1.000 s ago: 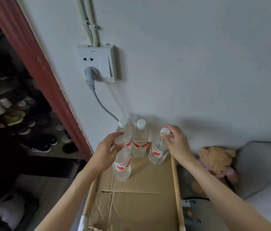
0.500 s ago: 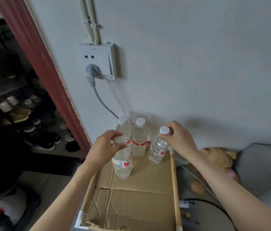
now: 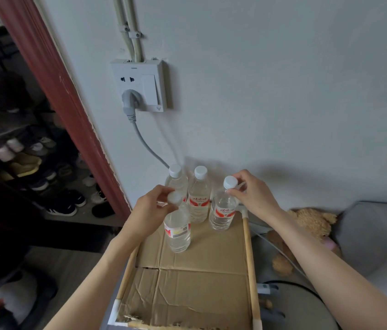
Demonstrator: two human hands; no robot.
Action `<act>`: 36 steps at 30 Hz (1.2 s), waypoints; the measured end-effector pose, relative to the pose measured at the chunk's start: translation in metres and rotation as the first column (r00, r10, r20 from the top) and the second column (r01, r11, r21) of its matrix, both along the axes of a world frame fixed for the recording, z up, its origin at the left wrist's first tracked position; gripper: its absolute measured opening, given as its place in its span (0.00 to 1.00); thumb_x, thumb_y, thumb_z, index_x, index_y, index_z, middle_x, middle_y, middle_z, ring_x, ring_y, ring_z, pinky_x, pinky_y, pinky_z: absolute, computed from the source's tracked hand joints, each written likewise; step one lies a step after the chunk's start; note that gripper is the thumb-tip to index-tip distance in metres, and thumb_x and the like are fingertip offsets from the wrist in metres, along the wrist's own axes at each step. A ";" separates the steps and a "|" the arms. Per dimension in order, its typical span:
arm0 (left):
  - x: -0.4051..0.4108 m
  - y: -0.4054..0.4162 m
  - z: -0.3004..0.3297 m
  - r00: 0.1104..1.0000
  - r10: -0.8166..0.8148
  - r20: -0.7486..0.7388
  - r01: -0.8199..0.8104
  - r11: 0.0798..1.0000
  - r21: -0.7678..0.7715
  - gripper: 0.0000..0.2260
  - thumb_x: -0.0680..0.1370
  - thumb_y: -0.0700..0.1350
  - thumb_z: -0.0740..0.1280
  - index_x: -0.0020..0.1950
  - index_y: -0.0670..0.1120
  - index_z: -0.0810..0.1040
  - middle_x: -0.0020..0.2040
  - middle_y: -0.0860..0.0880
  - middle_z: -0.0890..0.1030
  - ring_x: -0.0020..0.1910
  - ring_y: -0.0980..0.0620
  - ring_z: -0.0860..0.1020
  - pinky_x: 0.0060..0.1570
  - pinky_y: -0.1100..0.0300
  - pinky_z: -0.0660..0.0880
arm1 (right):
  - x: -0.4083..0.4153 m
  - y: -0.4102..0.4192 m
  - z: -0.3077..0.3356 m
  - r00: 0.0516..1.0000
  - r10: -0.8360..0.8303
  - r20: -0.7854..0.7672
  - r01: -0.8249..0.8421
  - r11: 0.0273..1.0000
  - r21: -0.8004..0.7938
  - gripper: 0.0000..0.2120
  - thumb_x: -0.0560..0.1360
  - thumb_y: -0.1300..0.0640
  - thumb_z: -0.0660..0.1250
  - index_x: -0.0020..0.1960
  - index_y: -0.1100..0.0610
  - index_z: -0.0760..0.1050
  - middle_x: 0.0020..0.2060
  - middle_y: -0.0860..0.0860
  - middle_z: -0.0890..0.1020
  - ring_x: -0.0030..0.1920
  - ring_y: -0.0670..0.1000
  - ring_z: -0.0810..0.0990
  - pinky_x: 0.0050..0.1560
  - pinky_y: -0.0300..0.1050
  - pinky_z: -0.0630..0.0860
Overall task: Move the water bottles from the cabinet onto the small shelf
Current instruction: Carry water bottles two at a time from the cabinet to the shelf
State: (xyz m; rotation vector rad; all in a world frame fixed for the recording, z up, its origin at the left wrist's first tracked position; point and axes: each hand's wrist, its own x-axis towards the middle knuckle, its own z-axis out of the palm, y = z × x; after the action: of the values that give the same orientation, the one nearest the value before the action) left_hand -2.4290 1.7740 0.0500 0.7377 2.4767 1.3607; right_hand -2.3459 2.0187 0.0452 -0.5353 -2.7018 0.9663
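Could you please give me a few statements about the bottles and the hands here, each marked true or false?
1. Four water bottles stand on the cardboard. True.
2. The left hand pinches the cap of the front bottle. True.
3. The right hand lies flat on the cardboard. False: it pinches the right bottle at its cap.
4. All the bottles are uncapped. False: each has a white cap.
5. A grey plug sits in the wall socket. True.
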 end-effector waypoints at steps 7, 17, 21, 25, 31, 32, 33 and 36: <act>0.001 0.003 -0.004 0.993 -0.115 -0.035 0.114 0.993 -0.015 0.19 0.72 0.43 0.70 0.62 0.52 0.71 0.57 0.54 0.76 0.54 0.58 0.74 0.58 0.58 0.71 | -0.001 -0.013 -0.008 1.000 0.015 -0.006 -0.016 0.986 -0.168 0.22 0.71 0.52 0.70 0.62 0.54 0.67 0.54 0.47 0.73 0.54 0.46 0.70 0.52 0.41 0.66; 0.005 0.005 -0.010 0.993 0.115 -0.015 -0.113 0.989 0.093 0.13 0.69 0.45 0.73 0.49 0.52 0.72 0.46 0.59 0.78 0.48 0.63 0.75 0.49 0.64 0.71 | 0.000 -0.019 -0.036 0.997 0.007 0.075 0.012 0.967 -0.255 0.28 0.70 0.55 0.71 0.65 0.51 0.61 0.58 0.50 0.75 0.56 0.49 0.72 0.51 0.44 0.69; 0.011 0.004 -0.016 0.992 0.122 0.009 -0.122 0.981 0.151 0.17 0.69 0.44 0.73 0.53 0.56 0.71 0.50 0.62 0.75 0.50 0.61 0.74 0.48 0.69 0.69 | -0.005 -0.020 -0.040 0.999 -0.005 0.034 0.015 0.961 -0.277 0.31 0.70 0.56 0.71 0.68 0.50 0.60 0.62 0.50 0.74 0.62 0.52 0.72 0.61 0.51 0.71; 0.018 -0.006 -0.042 0.992 0.100 0.077 -0.111 0.981 0.157 0.33 0.67 0.44 0.74 0.67 0.54 0.63 0.60 0.58 0.70 0.58 0.60 0.70 0.57 0.65 0.67 | -0.004 -0.016 -0.048 1.000 -0.005 -0.013 0.001 0.954 -0.301 0.34 0.70 0.55 0.71 0.69 0.46 0.57 0.59 0.42 0.71 0.59 0.45 0.71 0.58 0.43 0.69; 0.032 -0.013 -0.117 0.909 0.190 0.372 -0.189 0.981 -0.039 0.41 0.66 0.47 0.76 0.72 0.51 0.56 0.69 0.50 0.67 0.66 0.49 0.68 0.64 0.48 0.67 | 0.006 -0.018 -0.086 0.998 -0.023 0.055 0.045 0.900 -0.434 0.37 0.67 0.56 0.74 0.70 0.48 0.58 0.60 0.44 0.74 0.60 0.46 0.73 0.60 0.44 0.69; 0.037 -0.009 -0.126 0.878 0.209 0.431 -0.208 0.977 -0.051 0.37 0.67 0.45 0.75 0.70 0.49 0.59 0.66 0.50 0.71 0.64 0.48 0.70 0.63 0.48 0.69 | 0.006 -0.021 -0.092 0.996 -0.028 0.090 0.064 0.904 -0.422 0.35 0.67 0.54 0.74 0.69 0.50 0.60 0.61 0.46 0.74 0.61 0.47 0.73 0.60 0.44 0.68; 0.040 -0.005 -0.133 0.854 0.224 0.469 -0.225 0.973 -0.053 0.33 0.67 0.44 0.74 0.68 0.49 0.62 0.60 0.50 0.75 0.60 0.49 0.73 0.60 0.49 0.71 | 0.005 -0.022 -0.098 0.992 -0.038 0.117 0.083 0.910 -0.406 0.33 0.67 0.53 0.73 0.67 0.52 0.62 0.61 0.48 0.75 0.62 0.49 0.73 0.61 0.45 0.68; 0.043 0.006 -0.139 0.837 0.291 0.464 -0.282 0.955 -0.090 0.25 0.68 0.43 0.73 0.62 0.46 0.68 0.48 0.48 0.79 0.49 0.48 0.77 0.52 0.50 0.75 | -0.001 -0.026 -0.113 0.987 -0.080 0.139 0.125 0.930 -0.347 0.29 0.65 0.47 0.73 0.62 0.51 0.65 0.59 0.50 0.77 0.61 0.52 0.74 0.63 0.55 0.70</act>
State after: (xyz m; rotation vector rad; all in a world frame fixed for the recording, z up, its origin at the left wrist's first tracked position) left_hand -2.3858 1.7795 -0.0890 0.0021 2.2464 1.4039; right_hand -2.3474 1.9925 -0.0674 -0.8195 -2.5781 1.4471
